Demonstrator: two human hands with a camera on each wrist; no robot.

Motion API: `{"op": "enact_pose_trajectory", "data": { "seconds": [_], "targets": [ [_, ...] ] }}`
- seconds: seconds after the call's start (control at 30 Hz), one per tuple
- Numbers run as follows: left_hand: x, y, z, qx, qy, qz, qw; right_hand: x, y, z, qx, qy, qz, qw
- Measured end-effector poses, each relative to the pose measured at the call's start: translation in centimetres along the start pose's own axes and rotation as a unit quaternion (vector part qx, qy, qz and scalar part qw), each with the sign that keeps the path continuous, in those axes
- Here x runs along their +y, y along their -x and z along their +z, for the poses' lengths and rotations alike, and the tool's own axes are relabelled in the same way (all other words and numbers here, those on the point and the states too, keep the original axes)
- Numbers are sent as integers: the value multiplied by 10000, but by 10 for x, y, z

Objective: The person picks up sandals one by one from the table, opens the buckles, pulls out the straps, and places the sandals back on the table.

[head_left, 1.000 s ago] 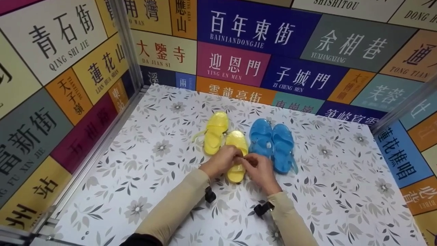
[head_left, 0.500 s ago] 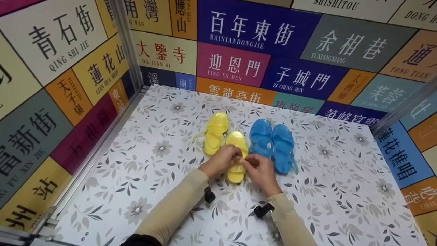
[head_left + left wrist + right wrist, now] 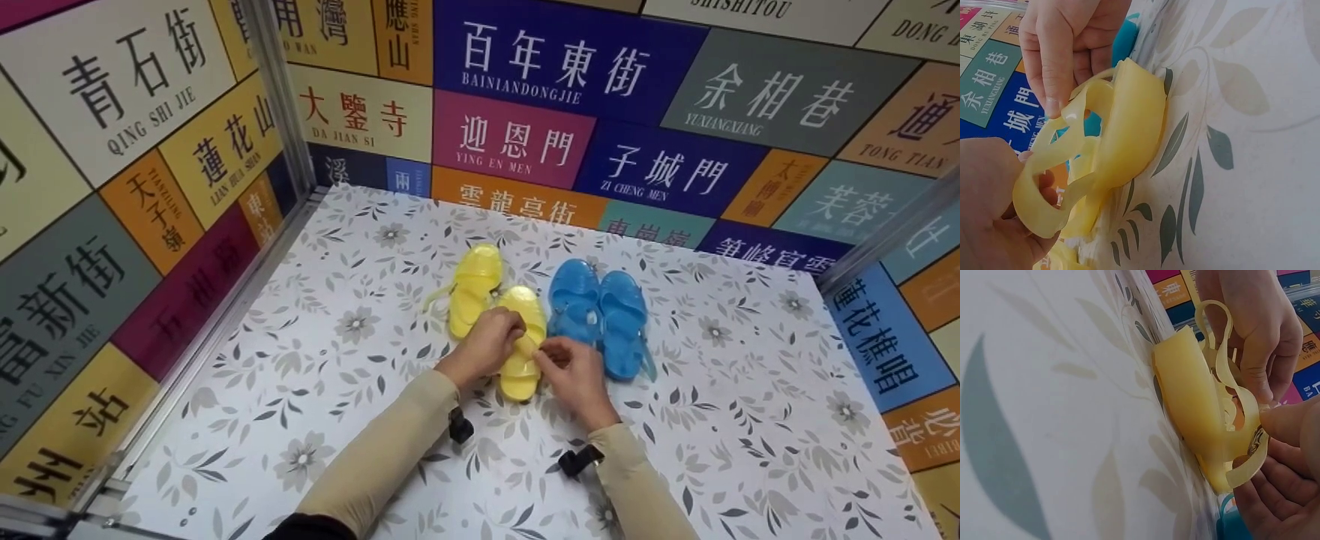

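Toe pointing away, the nearer yellow sandal (image 3: 519, 384) lies sole down on the floral surface between both hands. My left hand (image 3: 487, 343) grips its ankle strap on the left, its fingers curled behind the strap in the left wrist view. From the right, my right hand (image 3: 577, 375) pinches the strap (image 3: 1067, 140) between thumb and finger. A small dark buckle-like piece (image 3: 1255, 440) shows on the strap beside the right thumb in the right wrist view. The fingers partly hide the sandal's middle. Another yellow sandal (image 3: 478, 274) lies farther left, its strap sticking out sideways.
A pair of blue sandals, one left (image 3: 574, 289) and one right (image 3: 622, 319), lies side by side just right of the right hand. Printed wall panels (image 3: 514, 139) stand behind and at both sides. A metal corner post (image 3: 281, 112) rises at the back left.
The left fingers have moved slightly up and away from the right fingertips, so more strap shows between the hands. The right hand stays nearly in place. The other sandals have not moved.
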State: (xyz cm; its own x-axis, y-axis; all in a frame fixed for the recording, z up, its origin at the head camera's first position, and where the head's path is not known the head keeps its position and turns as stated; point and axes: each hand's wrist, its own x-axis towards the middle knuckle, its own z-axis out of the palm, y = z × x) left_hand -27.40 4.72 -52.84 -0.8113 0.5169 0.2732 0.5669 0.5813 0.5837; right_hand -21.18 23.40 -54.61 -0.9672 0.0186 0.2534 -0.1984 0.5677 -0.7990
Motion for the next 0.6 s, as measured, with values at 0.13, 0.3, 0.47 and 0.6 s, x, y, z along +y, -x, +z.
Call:
{"op": "enact_pose_trajectory", "data": {
  "seconds": [0.13, 0.3, 0.47, 0.6],
  "targets": [
    [0, -1, -2, -150, 9, 39, 9999, 0, 0, 0, 15, 8, -11, 10000],
    [3, -4, -2, -426, 21, 300, 9986, 0, 0, -1, 54, 93, -86, 9999],
    [6, -7, -1, -748, -6, 678, 9949, 1, -1, 0, 48, 142, -209, 9997],
    [6, -9, 1, -920, 205, 747, 9927, 1, 0, 0, -1, 82, -220, 9997]
  ]
}}
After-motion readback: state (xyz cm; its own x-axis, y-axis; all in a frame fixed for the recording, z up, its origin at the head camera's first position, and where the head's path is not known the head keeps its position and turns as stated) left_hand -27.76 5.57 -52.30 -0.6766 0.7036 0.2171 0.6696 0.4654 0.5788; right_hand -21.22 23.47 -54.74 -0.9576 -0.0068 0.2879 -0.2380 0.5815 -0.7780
